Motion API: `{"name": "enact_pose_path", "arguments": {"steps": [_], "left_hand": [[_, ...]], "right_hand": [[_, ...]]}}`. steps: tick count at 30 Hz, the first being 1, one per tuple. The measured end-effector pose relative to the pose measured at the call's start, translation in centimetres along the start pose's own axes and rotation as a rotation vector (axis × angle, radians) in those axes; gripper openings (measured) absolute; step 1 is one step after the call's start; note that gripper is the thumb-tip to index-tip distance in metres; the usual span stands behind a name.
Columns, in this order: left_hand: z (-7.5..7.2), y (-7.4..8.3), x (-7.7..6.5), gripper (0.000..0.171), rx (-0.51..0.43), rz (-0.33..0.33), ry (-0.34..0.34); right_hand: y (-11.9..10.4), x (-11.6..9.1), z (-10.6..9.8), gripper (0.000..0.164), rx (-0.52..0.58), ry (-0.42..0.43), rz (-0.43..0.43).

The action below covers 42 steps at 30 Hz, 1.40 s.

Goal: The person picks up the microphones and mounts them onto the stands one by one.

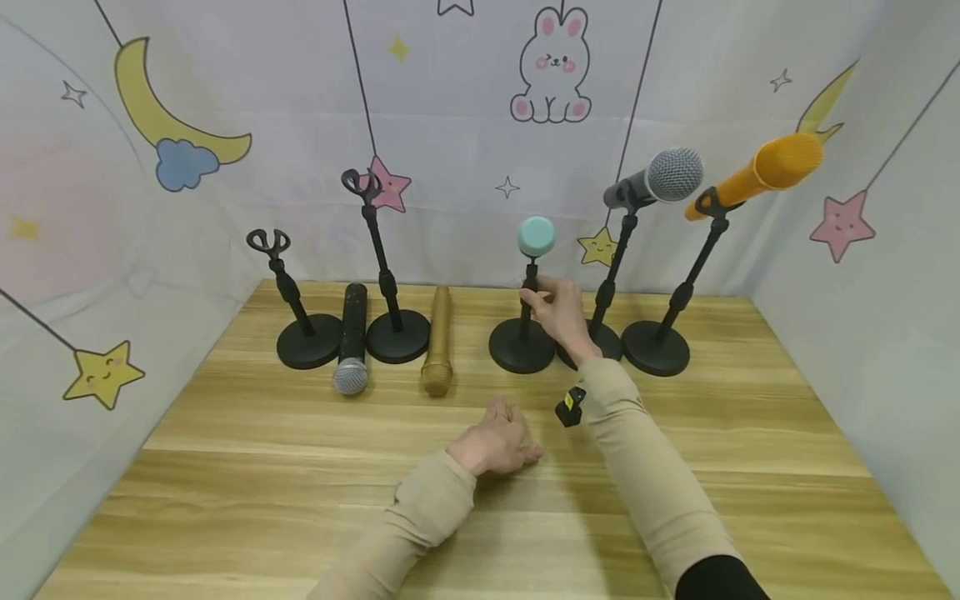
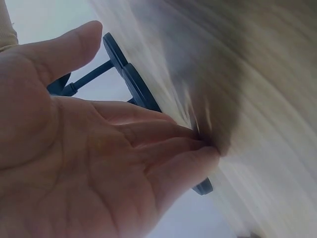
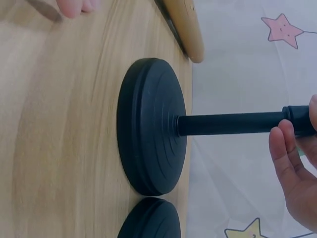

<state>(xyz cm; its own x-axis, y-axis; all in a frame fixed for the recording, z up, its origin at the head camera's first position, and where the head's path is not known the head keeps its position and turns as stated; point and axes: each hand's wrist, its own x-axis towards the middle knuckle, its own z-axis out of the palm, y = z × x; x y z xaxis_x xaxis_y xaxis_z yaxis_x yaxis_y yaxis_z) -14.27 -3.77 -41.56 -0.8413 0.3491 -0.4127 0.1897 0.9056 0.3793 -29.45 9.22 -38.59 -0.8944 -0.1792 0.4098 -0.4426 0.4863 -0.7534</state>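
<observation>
My right hand grips the upper pole of a short black microphone stand. A mint-green microphone sits on top of that stand, its head facing me. The stand's round base is flat on the table in the right wrist view, beside another base. My left hand rests near the middle of the table and holds nothing. In the left wrist view its palm shows, with the fingers loosely extended and their tips at the wood.
Right of my right hand, stands hold a silver-headed microphone and an orange microphone. A black microphone and a gold microphone lie by two bare-clipped stands. Printed cloth walls surround the wooden table.
</observation>
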Motion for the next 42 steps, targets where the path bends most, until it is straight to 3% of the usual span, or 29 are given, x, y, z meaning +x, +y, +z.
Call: {"name": "enact_pose_path", "arguments": {"steps": [5, 9, 13, 17, 23, 28, 33, 42], "left_hand": [[0.0, -0.1, 0.0, 0.081, -0.001, 0.0, -0.001], [0.1, -0.2, 0.0, 0.081, -0.009, 0.004, 0.031], [0.4, -0.6, -0.2, 0.078, -0.011, 0.037, 0.116], [0.4, -1.6, -0.4, 0.06, -0.037, 0.11, 0.234], [-1.1, -3.3, -1.3, 0.03, -0.143, 0.189, 0.387], [-2.7, -5.3, -1.9, 0.048, -0.195, 0.178, 0.608], [-4.3, -8.1, -2.4, 0.054, -0.305, 0.128, 0.76], [-7.5, -13.3, -2.3, 0.059, -0.491, 0.123, 1.045]], "right_hand": [[-0.3, -0.5, 0.1, 0.025, 0.018, -0.023, 0.062], [-0.8, -1.4, 0.1, 0.04, 0.013, 0.002, 0.125], [-1.5, -2.7, 0.0, 0.048, 0.037, 0.065, 0.176], [-1.8, -3.8, 0.2, 0.034, 0.089, 0.074, 0.146], [-1.7, -5.1, 1.7, 0.017, 0.088, -0.112, 0.08], [-1.8, -5.6, 3.3, 0.018, 0.028, -0.257, 0.021], [-2.4, -5.7, 5.3, 0.025, -0.054, -0.379, 0.016], [-4.6, -5.8, 9.1, 0.049, -0.203, -0.561, 0.046]]}}
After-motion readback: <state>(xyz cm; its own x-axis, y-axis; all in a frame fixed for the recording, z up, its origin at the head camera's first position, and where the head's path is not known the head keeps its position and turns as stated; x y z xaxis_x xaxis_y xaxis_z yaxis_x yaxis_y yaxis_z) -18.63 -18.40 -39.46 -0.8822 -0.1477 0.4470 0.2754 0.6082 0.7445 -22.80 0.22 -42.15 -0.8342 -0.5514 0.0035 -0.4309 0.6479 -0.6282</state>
